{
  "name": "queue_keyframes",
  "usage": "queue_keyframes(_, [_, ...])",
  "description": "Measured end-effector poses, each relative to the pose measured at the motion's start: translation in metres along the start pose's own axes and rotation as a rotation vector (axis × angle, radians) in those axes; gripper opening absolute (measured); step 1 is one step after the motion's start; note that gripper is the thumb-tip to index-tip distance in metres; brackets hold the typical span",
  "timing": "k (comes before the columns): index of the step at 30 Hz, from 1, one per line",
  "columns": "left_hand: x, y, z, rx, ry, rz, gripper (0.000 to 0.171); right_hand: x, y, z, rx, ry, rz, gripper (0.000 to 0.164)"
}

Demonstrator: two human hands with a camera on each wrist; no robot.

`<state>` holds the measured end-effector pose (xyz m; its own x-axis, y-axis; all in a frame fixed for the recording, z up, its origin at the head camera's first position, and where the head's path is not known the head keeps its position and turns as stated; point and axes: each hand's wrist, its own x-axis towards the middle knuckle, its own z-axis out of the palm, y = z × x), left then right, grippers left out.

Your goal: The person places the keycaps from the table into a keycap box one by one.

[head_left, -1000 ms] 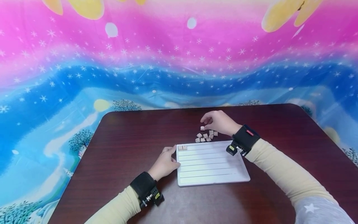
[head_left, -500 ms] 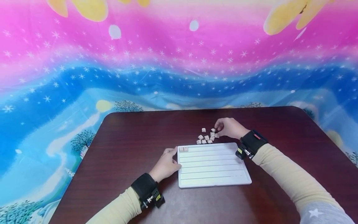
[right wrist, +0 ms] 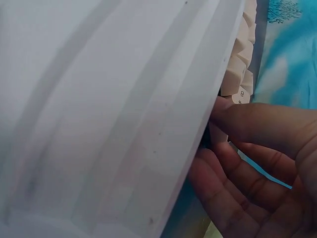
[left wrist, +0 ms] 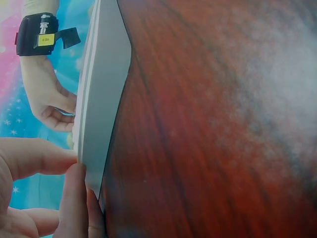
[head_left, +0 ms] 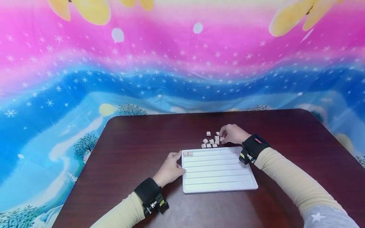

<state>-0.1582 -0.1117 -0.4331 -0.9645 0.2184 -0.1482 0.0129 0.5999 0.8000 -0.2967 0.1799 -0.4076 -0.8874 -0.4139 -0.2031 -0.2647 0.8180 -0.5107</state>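
My left hand [head_left: 169, 170] holds the left edge of a white ridged tray [head_left: 216, 172] with thumb and fingertips. In the left wrist view, its fingers [left wrist: 74, 198] meet at the tray's rim. Two beige keycaps [head_left: 188, 154] lie side by side in the tray's upper left corner. Beyond the tray's far edge my right hand [head_left: 234, 134] pinches a keycap [right wrist: 218, 133] between thumb and fingers, at the right side of a small group of loose keycaps [head_left: 211, 141]. Part of that keycap is hidden by the fingers and the tray's rim.
A dark reddish-brown wooden table [head_left: 142, 139] carries everything. Behind it hangs a colourful printed cloth [head_left: 182, 63]. One keycap [head_left: 208, 133] sits a little apart at the back of the group. Both wrists wear black straps with cameras.
My right hand has shifted right and nearer, from the back keycap to one at the group's right side, now between its fingers. The left hand keeps its hold on the tray.
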Motion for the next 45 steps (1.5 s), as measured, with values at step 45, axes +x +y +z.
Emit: queue_keyframes(45, [0.0, 0.0, 0.001, 0.006, 0.011, -0.001, 0.077, -0.027, -0.018, -0.019, 0.02, 0.046, -0.087, 0.019])
